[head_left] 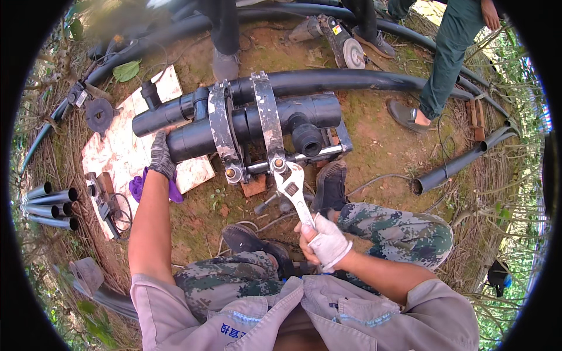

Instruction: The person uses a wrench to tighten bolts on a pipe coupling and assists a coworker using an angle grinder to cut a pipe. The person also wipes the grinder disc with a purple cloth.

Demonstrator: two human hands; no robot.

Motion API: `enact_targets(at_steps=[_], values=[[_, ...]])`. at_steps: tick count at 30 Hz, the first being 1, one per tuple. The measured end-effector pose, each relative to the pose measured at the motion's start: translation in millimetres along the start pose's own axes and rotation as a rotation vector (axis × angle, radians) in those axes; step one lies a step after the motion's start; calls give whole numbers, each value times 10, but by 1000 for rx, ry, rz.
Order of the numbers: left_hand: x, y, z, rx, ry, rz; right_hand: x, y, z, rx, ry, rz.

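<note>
My right hand [325,242], in a pale glove, is closed round the handle of an adjustable wrench [301,202]. The wrench's jaws meet a bolt nut [279,164] at the near end of a scuffed metal clamp ring [268,117]. A second clamp ring [221,126] stands to its left, with its own brass-coloured nut [233,173]. Both rings encircle a thick black pipe fitting [193,140], which has a short capped branch [306,138] at the right. My left hand [163,157], in a dark grey glove, grips that fitting's left end; some fingers are hidden behind it.
A stained board [99,155] and purple cloth [139,186] lie at left. A long black pipe [345,80] curves behind the clamps. An angle grinder [339,44] lies at the back. Other people's legs [453,58] stand beyond. Pipe offcuts [445,169] and loose cables lie right.
</note>
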State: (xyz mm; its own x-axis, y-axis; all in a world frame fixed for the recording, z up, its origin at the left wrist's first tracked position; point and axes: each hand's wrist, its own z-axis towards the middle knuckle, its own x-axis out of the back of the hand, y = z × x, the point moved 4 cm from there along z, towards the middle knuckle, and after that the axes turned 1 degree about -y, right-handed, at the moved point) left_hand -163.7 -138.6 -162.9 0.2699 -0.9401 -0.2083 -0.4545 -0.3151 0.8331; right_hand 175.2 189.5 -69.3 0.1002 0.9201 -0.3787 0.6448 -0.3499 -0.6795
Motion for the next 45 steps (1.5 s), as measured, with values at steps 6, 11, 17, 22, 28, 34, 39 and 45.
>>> enact_targets(at_steps=[6, 11, 17, 22, 28, 34, 39, 45], values=[[48, 16, -34, 17, -36, -29, 538, -888, 103, -261, -260, -278], [153, -40, 104, 12, 47, -1, 397, -716, 138, -226, -195, -205], [65, -2, -1, 72, 95, 24, 348, -583, 147, -168, -147, -197], [19, 11, -40, 15, 112, 31, 66, -329, 69, -101, -40, -44], [104, -58, 43, 27, 80, 13, -173, -155, 100, -57, 71, 90], [53, 14, -75, 27, 121, -6, -312, 42, 130, -10, 64, 204], [-49, 58, -175, 41, 123, 32, -391, 82, 129, 26, 75, 256], [251, -135, 184, 40, 68, -64, -461, 174, 277, 94, 65, 121]])
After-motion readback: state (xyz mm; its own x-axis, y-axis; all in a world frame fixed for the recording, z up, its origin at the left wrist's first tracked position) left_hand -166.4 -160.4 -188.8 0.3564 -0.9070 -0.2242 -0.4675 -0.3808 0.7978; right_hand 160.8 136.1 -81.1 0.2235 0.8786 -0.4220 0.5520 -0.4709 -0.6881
